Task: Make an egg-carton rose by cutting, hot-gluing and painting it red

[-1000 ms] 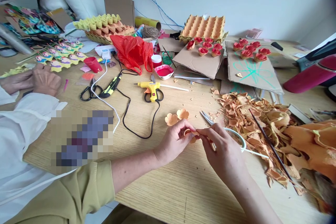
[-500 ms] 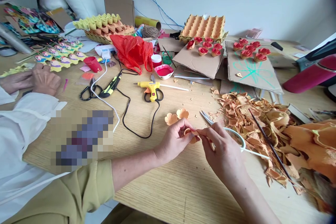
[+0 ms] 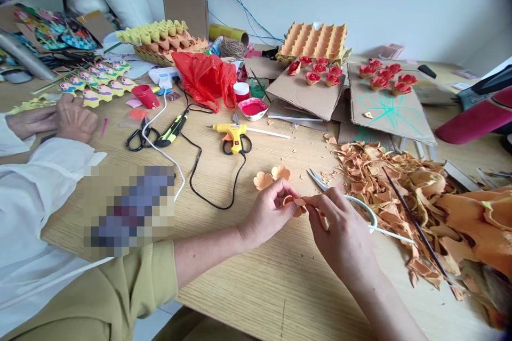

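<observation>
Between the fingertips of the two hands sits a small orange cup point(image 3: 300, 211), mostly covered by fingers, so I can make out only bits of its curved wall and rim. The left hand point(image 3: 264, 217) has its grip pinched round the cup's side; the right hand point(image 3: 340, 226) has thumb and forefinger pressed on its near-right edge, the other fingers curled out of sight. Under that right hand lie scissors point(image 3: 317, 178), blades and one pale loop showing, the middle hidden. Just beyond the left hand, two more cups point(image 3: 263, 181) stand on the wood-grained surface point(image 3: 248, 287), scalloped like open blossoms, matt as pressed pulp. To the right spreads a heap of scraps point(image 3: 368, 170), torn, curled and rough-edged, a thin dark brush point(image 3: 412, 218) slanting across it. Farther off, a yellow plastic glue gun point(image 3: 236, 136) partly covers another pair of scissors, near a crinkled red bag point(image 3: 204, 80). Ruffled red roses point(image 3: 379, 82) stand on flat cardboard. A maroon bottle point(image 3: 472, 117) is cut off at the right, and a pixelated patch point(image 3: 136, 205) at the left is unreadable.
</observation>
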{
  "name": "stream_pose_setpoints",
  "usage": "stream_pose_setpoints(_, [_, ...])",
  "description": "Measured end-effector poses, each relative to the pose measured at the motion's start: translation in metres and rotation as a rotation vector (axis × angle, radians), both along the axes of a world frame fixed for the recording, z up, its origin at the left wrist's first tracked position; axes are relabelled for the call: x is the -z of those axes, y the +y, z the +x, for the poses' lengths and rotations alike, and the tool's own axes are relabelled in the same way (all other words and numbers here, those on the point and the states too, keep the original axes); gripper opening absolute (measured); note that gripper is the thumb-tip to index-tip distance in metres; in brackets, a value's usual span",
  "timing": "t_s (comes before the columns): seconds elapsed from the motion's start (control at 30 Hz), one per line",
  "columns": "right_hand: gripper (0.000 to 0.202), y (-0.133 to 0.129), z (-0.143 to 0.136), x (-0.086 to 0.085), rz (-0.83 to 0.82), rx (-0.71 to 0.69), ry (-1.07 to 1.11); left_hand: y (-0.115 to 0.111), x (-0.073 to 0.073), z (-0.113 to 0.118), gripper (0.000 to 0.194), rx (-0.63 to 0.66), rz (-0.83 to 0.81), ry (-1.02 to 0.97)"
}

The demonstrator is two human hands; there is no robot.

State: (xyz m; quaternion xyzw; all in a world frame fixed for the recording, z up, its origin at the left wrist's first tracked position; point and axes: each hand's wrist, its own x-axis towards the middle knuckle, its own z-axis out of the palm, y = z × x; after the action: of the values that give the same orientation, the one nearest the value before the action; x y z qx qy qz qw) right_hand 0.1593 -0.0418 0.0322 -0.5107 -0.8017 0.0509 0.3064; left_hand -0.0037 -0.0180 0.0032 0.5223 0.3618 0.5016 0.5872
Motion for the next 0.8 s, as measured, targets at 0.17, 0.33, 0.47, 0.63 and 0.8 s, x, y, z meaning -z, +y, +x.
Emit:
stream_pose_setpoints(0.17, [0.010, 0.000, 0.003, -0.002, -0.090, 0.019, 0.075, -0.002, -0.003, -0.005, 0.004, -0.042, 0.148, 0.244])
stream_pose_setpoints(0.33, [0.010, -0.001, 0.005, -0.005, -0.130, 0.065, 0.085, 0.000, 0.002, -0.008, 0.017, -0.076, 0.149, 0.308])
stream_pose_setpoints(0.47, [0.012, -0.003, 0.003, -0.006, -0.155, 0.065, 0.108, 0.003, 0.008, -0.007, 0.015, -0.108, 0.154, 0.315])
stream_pose_setpoints(0.63, [0.013, -0.005, -0.001, -0.003, -0.184, 0.073, 0.075, 0.002, 0.005, -0.006, 0.010, -0.088, 0.149, 0.288])
stream_pose_setpoints(0.8, [0.020, -0.006, -0.004, 0.002, -0.185, 0.078, 0.027, 0.002, 0.002, -0.006, 0.007, -0.088, 0.178, 0.301])
